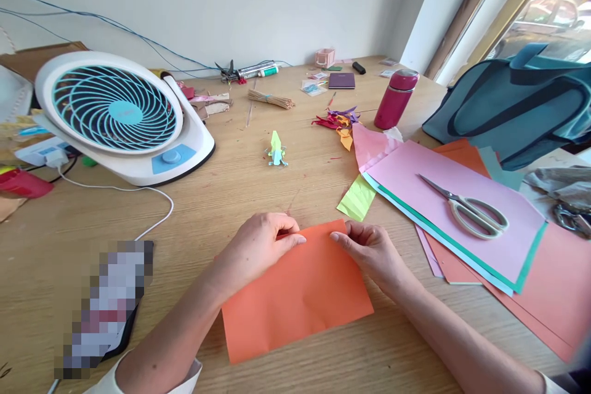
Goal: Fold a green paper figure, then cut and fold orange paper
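An orange sheet of paper lies on the wooden table right in front of me. My left hand pinches the sheet's far edge near the left corner, fingers closed on it. My right hand pinches the same far edge near the right corner. Both forearms reach in from the bottom of the view.
A stack of pink, green and orange sheets with scissors on top lies at the right. A white and blue fan stands at the left, a phone at the near left. A red bottle, folded paper figure, paper scraps and a blue bag are farther back.
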A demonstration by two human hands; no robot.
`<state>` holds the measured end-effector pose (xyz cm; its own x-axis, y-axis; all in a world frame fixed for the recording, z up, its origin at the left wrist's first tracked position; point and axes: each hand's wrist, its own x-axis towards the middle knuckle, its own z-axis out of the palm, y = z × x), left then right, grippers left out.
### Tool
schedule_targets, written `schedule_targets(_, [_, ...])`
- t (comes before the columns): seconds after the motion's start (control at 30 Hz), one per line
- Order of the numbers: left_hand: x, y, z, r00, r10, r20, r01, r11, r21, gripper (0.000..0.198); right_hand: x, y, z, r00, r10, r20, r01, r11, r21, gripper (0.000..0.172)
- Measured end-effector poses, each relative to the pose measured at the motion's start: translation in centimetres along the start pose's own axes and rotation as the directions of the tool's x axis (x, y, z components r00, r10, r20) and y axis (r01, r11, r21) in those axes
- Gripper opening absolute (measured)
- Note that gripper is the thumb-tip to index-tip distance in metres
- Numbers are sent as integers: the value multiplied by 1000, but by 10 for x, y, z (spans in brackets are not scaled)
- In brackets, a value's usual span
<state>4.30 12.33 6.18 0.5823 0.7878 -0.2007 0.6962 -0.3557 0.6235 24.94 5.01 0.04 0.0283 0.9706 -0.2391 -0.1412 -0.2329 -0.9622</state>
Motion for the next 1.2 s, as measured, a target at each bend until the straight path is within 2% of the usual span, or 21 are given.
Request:
schedule_targets(0.2, [-2, 4, -3, 999, -31, -9, 30, 999, -26, 14, 1, -1, -1, 1000, 14, 10, -15, 997, 80, 41])
schedule_targets(0.5, [-5, 10, -5, 996, -69, -59, 69, 998, 3, 17, 1, 1, -2, 999, 34, 14, -35, 994, 104, 45])
schedule_targets(1.2, [3, -3, -6, 999, 30, -15, -31, 995, -94, 19, 0, 6, -5, 1000, -5, 16, 5, 999, 50, 43])
